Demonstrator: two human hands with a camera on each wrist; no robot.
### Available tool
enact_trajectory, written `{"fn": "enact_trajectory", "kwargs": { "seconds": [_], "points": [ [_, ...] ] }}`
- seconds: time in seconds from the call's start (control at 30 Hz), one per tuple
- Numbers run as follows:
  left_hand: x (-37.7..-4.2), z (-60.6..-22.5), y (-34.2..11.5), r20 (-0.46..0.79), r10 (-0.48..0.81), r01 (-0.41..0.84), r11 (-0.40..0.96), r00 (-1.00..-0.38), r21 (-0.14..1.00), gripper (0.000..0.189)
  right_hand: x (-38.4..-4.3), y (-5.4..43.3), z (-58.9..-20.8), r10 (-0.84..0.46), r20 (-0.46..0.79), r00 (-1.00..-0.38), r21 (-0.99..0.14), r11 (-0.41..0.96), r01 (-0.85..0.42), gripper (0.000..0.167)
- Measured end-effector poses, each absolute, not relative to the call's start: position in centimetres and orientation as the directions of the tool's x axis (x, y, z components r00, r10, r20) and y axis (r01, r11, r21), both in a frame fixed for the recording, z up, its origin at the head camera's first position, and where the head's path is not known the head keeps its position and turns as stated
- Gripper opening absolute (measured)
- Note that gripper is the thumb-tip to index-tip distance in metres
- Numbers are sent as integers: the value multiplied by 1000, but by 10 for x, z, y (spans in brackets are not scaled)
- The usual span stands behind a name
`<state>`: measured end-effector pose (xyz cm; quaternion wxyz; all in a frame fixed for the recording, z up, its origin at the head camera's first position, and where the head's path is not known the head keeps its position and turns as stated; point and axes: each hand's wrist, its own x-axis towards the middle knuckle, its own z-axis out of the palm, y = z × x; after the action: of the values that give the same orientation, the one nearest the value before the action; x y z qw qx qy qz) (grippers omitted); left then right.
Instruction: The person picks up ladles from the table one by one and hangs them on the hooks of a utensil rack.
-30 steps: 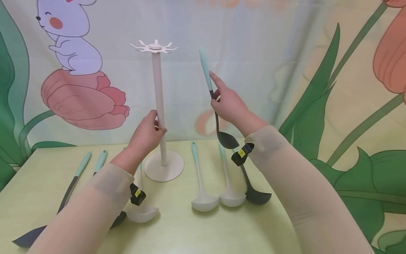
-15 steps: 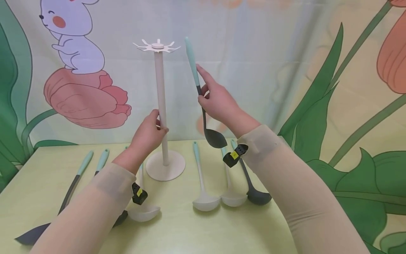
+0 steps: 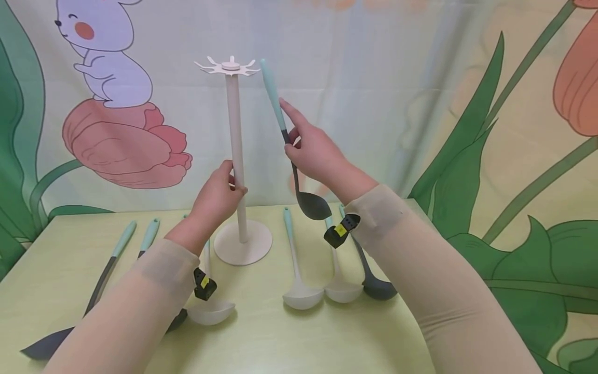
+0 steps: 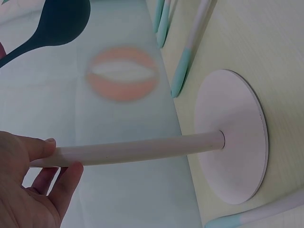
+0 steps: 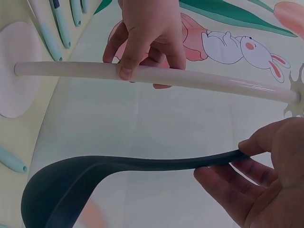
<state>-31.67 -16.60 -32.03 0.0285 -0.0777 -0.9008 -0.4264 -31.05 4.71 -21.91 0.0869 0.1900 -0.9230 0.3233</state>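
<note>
My left hand grips the pole of a white utensil stand below its middle, thumb and fingers on opposite sides. The stand is upright on its round base and topped by a ring of hooks. To its right, my right hand holds a dark ladle by the black shaft just under its mint handle, index finger extended along the handle. The ladle hangs bowl down, clear of the table. Its handle tip is close to the hooks but appears apart from them. In the right wrist view, the ladle's shaft is pinched between thumb and fingers.
Right of the stand lie two white ladles and a dark ladle. A white ladle, a dark utensil and a dark turner lie left, partly behind my left arm. A printed curtain hangs behind the table.
My right hand has carried the ladle leftward, bringing its handle tip from well right of the stand to beside the hooks. My left hand stays on the pole.
</note>
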Motion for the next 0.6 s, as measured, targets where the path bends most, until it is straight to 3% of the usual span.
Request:
{"fn": "enact_trajectory", "kwargs": {
  "seconds": [0.6],
  "points": [
    [-315,-321,-167,123,127,175,621,-984,764,55,-312,30,-227,-316,292,-903,-567,703,-429,79]
  ]
}}
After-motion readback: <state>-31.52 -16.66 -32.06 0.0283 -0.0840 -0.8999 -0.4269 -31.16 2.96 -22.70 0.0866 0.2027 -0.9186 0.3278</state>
